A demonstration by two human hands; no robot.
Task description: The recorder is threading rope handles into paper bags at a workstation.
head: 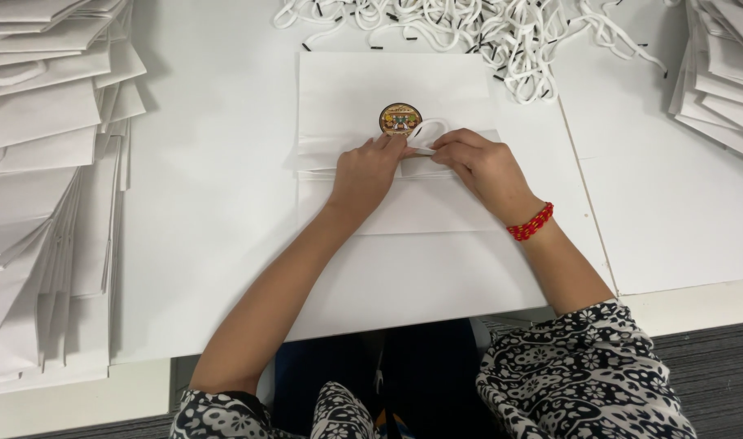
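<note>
The white bench (209,203) is the biggest thing here, and it carries everything. On it lie 2 stacks of flat white paper bags, 1 big stack on the left (46,162) and 1 smaller stack on the right (725,73); the bags in them are too many and too close to count. At the far edge sits 1 tangled heap of white cords (485,32) with little black tips, also too many to count. In the middle, right in front of the person, lies 1 flat white paper bag (420,252) with its top part folded. It looks light and thin, and I think it bends and creases easily, so it is best held by the folded edge, where the paper is doubled and stiffer. 1 small round sticker (400,119) with a colourful picture sits on the bag near the fold. Beside it is 1 white cord loop (427,132), soft and floppy. The left hand (370,172) presses its fingers down on the fold, its grip bent but not wrapped round anything. The right hand (481,167) pinches the cord loop at the fold. 1 red bead bracelet (531,223) is on the right wrist.
</note>
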